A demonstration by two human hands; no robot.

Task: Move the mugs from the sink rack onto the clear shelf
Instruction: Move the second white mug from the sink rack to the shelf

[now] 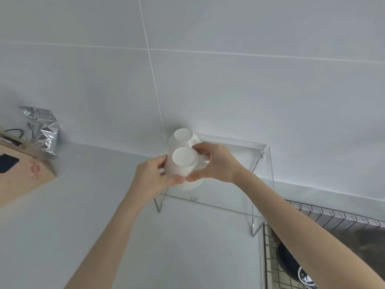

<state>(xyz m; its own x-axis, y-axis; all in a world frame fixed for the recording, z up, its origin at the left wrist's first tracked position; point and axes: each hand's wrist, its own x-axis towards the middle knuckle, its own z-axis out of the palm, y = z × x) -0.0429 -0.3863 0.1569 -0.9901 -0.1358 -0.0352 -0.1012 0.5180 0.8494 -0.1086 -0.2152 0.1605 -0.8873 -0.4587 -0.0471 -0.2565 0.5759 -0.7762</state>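
Two white mugs stand upside down at the left end of the clear shelf (235, 163), one behind the other. The near mug (183, 165) is gripped from both sides: my left hand (154, 176) wraps its left side, and my right hand (214, 163) holds its right side by the handle. My thumbs almost meet in front of it. The far mug (182, 136) stands free against the wall. The sink rack (325, 217), a metal wire grid, lies at the lower right, partly hidden by my right forearm.
A dark bowl (291, 265) sits in the rack under my right arm. A crumpled silver foil bag (44, 130) and a brown cardboard box (23, 170) stand at the left on the white counter (93, 205). A tiled wall rises right behind the shelf.
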